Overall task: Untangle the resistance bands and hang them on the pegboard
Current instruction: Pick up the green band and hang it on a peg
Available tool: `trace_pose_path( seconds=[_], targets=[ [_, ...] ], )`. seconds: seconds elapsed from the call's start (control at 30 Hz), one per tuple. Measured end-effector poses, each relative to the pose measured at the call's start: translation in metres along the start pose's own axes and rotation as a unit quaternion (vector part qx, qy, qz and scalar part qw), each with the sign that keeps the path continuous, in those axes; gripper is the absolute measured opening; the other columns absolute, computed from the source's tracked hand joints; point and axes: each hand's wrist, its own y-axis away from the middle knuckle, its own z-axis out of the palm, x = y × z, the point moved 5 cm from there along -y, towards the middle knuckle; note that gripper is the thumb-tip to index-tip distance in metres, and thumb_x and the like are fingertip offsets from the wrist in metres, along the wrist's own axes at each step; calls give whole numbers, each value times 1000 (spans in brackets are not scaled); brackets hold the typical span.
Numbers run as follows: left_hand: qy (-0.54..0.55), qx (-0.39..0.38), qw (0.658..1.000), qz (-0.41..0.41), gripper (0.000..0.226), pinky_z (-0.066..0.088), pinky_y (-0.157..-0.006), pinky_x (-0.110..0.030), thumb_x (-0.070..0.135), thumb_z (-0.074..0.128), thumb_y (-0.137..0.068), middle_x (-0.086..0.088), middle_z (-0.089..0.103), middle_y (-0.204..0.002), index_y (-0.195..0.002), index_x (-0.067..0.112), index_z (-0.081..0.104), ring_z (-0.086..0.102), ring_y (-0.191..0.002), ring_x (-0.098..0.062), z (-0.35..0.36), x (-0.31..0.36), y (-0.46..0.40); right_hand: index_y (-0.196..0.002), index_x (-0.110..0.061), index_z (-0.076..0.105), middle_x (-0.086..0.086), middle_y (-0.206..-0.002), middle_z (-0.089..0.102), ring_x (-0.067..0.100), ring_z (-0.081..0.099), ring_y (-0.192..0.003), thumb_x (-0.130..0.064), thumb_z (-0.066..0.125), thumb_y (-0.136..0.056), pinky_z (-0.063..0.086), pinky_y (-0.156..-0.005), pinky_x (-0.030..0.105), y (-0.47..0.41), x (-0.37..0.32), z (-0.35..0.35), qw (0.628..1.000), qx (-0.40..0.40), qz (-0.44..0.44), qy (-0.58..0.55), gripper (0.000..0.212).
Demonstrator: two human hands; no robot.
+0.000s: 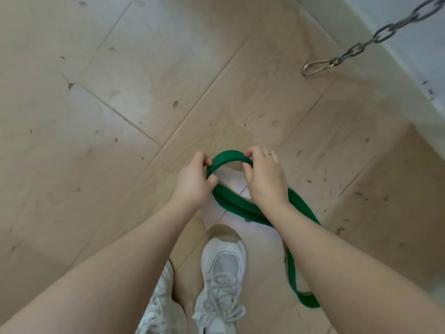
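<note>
A flat green resistance band (240, 208) arcs between the left hand (192, 182) and right hand (263, 179), both pinching it; its doubled length droops over a pale wood-look floor (120, 92) near a hanging chain (375, 37).

Floor (120, 92) open from 9 to 12 o'clock. Chain (375, 37) w/ clip (315, 68) hangs at 1 o'clock; wall (409, 44) behind it. Shoes (221, 273) at 6.

A home-gym sort of room: wood-look tile floor (120, 68), hanging steel chain (375, 37) with carabiner (315, 68).
</note>
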Motion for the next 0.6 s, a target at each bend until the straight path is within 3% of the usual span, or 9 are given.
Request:
trace_pose_path(
  seconds=[0.1,0.23,0.3,0.4,0.5,0.6],
  targets=[
    [79,-58,995,35,18,36,-53,-15,7,59,-83,7,55,-83,-90,16,45,41,-55,-8,-17,39,43,-110,-16,49,0,-110,59,10,49,-95,-23,50,-95,38,-77,24,29,-3,-53,988,-50,57,-134,17],
    [35,-109,988,99,27,36,-56,-18,16,67,-81,8,53,-68,-86,28,44,45,-57,-8,-51,108,119,-101,-23,50,-11,-100,57,5,53,-91,-23,58,-90,46,-78,22,83,-15,-152,981,-146,39,-123,13],
    [17,-93,987,127,32,36,-63,-14,20,71,-77,10,54,-78,-87,33,44,49,-74,-8,-72,144,157,-96,-24,49,-15,-91,51,4,48,-86,-24,62,-87,37,-70,15,114,-26,-208,982,-147,40,-111,16],
    [-3,-84,980,178,32,35,-79,-10,22,74,-74,16,52,-96,-94,28,50,45,-101,-7,-102,203,214,-92,-23,47,-11,-88,47,13,44,-86,-21,66,-83,36,-71,24,163,-47,-287,985,-126,45,-106,21],
    [-54,-76,970,223,33,44,-85,-27,19,72,-77,7,58,-104,-105,18,54,54,-103,-17,-131,255,273,-91,-21,45,-5,-94,50,17,44,-92,-19,67,-83,37,-75,32,218,-71,-352,988,-109,43,-99,24],
    [-84,-73,958,266,44,44,-92,-26,19,72,-78,2,60,-119,-117,15,52,56,-111,-16,-155,295,337,-94,-25,45,-4,-98,50,16,44,-94,-23,67,-83,38,-76,31,273,-93,-406,992,-54,55,-99,25]
  ],
)
